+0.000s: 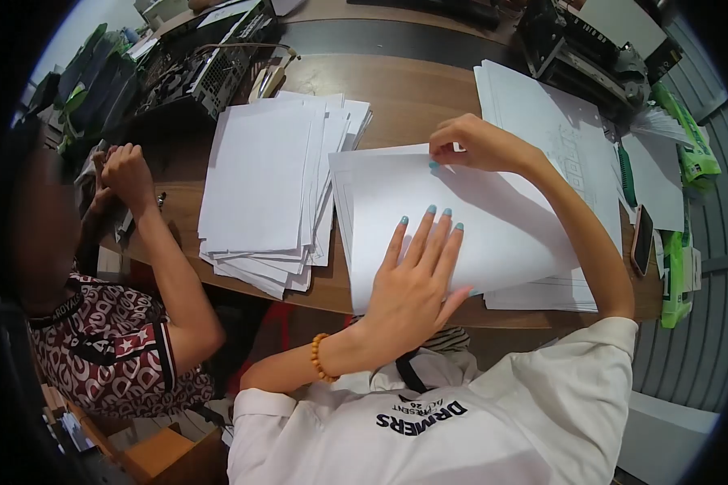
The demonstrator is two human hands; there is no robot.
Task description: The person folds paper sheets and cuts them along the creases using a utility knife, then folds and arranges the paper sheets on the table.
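Note:
A large white sheet of paper (477,230) lies in front of me on the desk, its right part lifted and curved over the papers beneath. My left hand (416,275), with a beaded bracelet at the wrist, rests flat on this sheet, fingers stretched and slightly apart. At the sheet's far edge, my right hand (476,145) is closed in a pinch on the paper; its fingertips are partly hidden. To the left sits an uneven stack of white papers (259,178). On the right, partly under the sheet, is a pile of papers with faint line drawings (570,145).
Another person's hands (123,178) are close together at the left of the desk (412,97). Opened computer equipment (210,81) stands behind them. A phone (642,240), a green pen (626,174) and green packets (678,279) lie at the right edge.

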